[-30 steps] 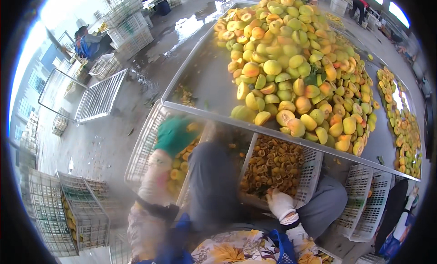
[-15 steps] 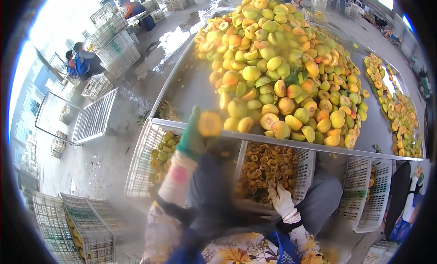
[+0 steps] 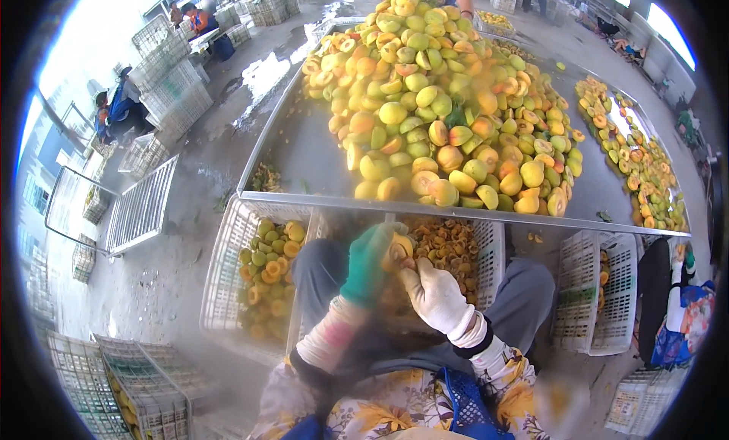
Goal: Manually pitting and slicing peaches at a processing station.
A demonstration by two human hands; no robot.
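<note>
A long metal bench (image 3: pixel 304 159) is filling the upper half of the view, carrying a big heap of yellow-green fruit (image 3: pixel 448 98), many already halved. Below its near edge, white plastic crates are standing on the wet floor: one at the left (image 3: pixel 228 265) is holding whole and halved fruit, one in the middle (image 3: pixel 492 250) is holding brownish pits, and another is sitting at the right (image 3: pixel 588 288). The person is sitting with grey-trousered knees spread over the middle crate.

The left hand (image 3: pixel 368 261), in a green glove, is curling its fingers (image 3: pixel 380 239) around a halved fruit (image 3: pixel 400 248), which is sitting just above the lap and over the pit crate (only its yellow cut face is showing). The right hand (image 3: pixel 434 292), in a white glove, is pressing against the fruit from the right, fingers bunched together; whether they are gripping a tool cannot be told. Both forearms are rising from the lower edge and meeting at the middle, wrists bent inward.
</note>
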